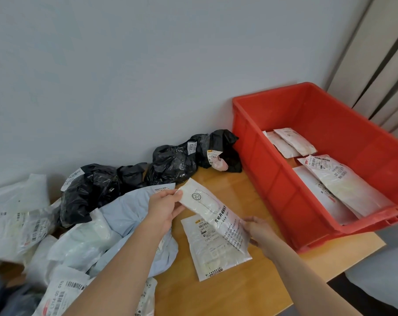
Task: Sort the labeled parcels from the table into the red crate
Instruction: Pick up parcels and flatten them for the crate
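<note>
Leftmost, a heap of white plastic mailers with barcode labels spills over the edge of the wooden counter. Just beside it, toward the wall, lie crumpled black bags, one carrying a small white tag, and another black bag touching the outer wall of the red crate. In front of the black bags a large pale blue mailer lies across the white ones, and the left forearm passes over it.

The left hand pinches the upper end of a white parcel printed with a ring logo and dark text, thumb on top and fingers curled beneath. The right hand grips the lower end of that same parcel, fingers curled round its edge. The parcel is held tilted above the counter, between the pile and the crate, near the crate's left wall but apart from it. Directly below it a flat labeled mailer lies on the bare wood, partly hidden by the held parcel.

Rightmost, the red crate sits at the counter's far right corner, overhanging the edge slightly. Inside it rest several white labeled parcels, overlapping, with two smaller ones toward the far wall. Vertical beige blinds hang behind the crate.
</note>
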Action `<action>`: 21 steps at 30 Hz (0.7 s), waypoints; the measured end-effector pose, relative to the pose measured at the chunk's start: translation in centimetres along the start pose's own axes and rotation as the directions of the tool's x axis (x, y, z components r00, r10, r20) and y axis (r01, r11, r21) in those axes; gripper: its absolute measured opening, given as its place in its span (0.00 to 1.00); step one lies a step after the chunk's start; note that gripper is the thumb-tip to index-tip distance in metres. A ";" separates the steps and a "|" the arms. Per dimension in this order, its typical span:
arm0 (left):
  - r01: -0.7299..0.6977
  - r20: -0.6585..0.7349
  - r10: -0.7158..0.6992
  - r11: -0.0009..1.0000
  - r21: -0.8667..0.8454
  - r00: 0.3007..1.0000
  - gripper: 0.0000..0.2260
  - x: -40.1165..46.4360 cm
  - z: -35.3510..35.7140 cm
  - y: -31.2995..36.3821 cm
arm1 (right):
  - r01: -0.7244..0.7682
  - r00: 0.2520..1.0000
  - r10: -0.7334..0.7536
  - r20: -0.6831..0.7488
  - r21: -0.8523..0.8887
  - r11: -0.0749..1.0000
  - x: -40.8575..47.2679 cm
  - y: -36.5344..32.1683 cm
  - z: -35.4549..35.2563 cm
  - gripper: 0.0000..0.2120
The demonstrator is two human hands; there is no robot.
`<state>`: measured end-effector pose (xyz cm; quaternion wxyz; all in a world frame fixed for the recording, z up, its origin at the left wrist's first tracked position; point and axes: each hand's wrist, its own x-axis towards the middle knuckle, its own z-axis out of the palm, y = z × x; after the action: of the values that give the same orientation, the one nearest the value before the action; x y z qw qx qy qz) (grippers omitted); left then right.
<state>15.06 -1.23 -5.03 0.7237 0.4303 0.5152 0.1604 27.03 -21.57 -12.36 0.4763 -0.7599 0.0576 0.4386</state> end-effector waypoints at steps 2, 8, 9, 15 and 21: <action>0.014 0.015 -0.013 0.999 -0.041 1.000 0.02 -0.1 0.4 0.1 | 0.125 0.992 -0.121 0.039 -0.113 0.986 -0.5 -0.2 0.2 0.16; 0.015 0.011 -0.014 0.997 -0.073 1.000 0.02 -0.3 2.2 0.3 | 0.346 0.870 -0.288 0.400 -0.081 0.935 -1.4 -1.0 1.8 0.44; 0.021 0.003 -0.021 0.996 -0.087 1.000 0.03 -0.3 2.5 0.4 | 0.381 0.860 -0.310 0.406 -0.106 0.919 -1.4 -1.0 2.2 0.40; 0.016 -0.037 -0.021 0.992 -0.129 0.999 0.06 -0.1 2.9 1.4 | 0.404 0.871 -0.328 0.366 -0.153 0.902 -2.4 -2.1 2.4 0.18; 0.013 0.047 -0.009 0.996 -0.087 0.999 0.06 0.3 2.1 1.4 | 0.123 0.919 -0.101 0.382 -0.033 0.992 -2.5 -2.8 1.6 0.20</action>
<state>17.35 -1.22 -3.87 0.7543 0.3991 0.4932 0.1687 25.90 -19.61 -8.91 0.4811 -0.6760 -0.0917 0.5506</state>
